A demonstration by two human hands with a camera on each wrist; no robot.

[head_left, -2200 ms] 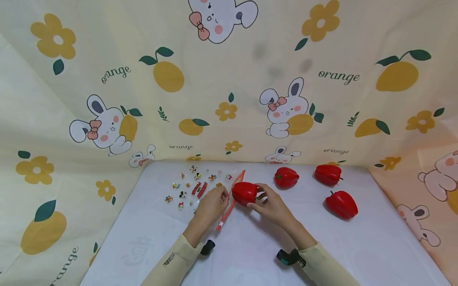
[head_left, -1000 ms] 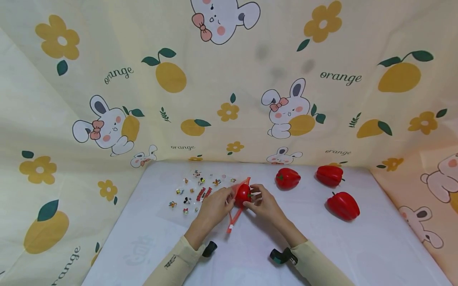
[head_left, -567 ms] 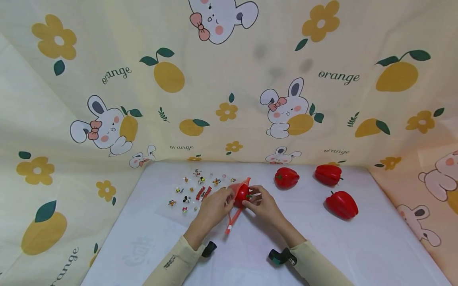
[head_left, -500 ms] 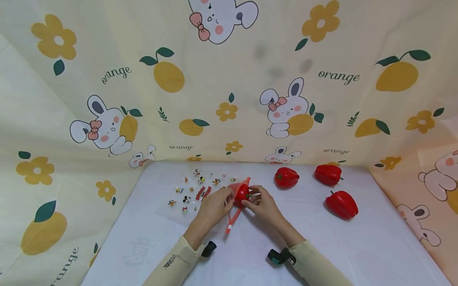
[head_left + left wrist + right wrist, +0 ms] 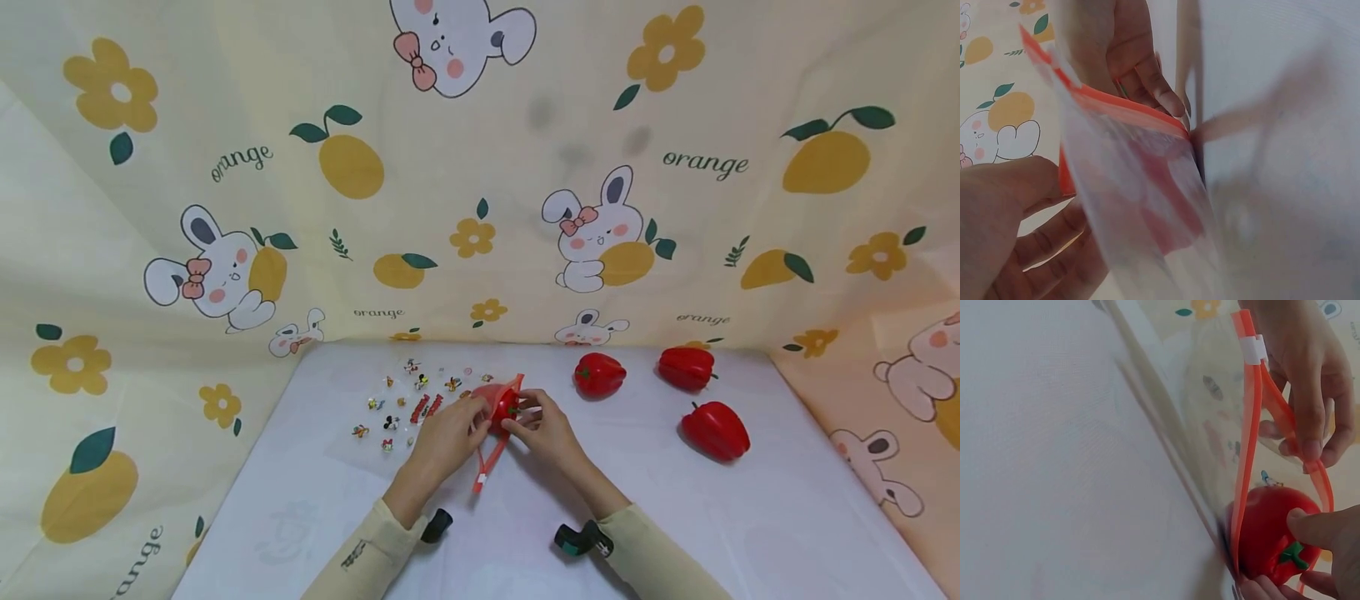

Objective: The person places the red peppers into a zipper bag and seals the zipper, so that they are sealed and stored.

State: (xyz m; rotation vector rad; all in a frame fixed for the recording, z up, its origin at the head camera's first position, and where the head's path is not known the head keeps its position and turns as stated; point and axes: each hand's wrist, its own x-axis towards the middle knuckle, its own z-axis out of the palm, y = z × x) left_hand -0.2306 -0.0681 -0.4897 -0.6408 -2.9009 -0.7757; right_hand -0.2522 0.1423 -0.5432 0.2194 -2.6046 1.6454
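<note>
A clear zip bag (image 5: 426,407) printed with small cartoon figures lies on the table, its orange zip edge (image 5: 1249,437) spread apart at the mouth. My left hand (image 5: 450,432) pinches one side of that edge, the far side in the right wrist view. A red bell pepper (image 5: 1266,519) with a green stem sits in the bag's mouth, stem end facing out. My right hand (image 5: 553,432) holds the pepper by its stem end, thumb on top and other fingers beneath. Through the film in the left wrist view the pepper (image 5: 1169,206) appears as a blurred red shape.
Three more red bell peppers lie at the right: one near the middle back (image 5: 599,375), one at the back right (image 5: 686,368) and one nearer the front (image 5: 716,431). A white slider (image 5: 1252,350) sits at the zip's near end. A patterned cloth (image 5: 480,167) hangs behind the table.
The right hand has moved left with the pepper, from outside the bag into its mouth. My left hand has widened the orange edge around it. Lately the pepper has edged slightly further in.
</note>
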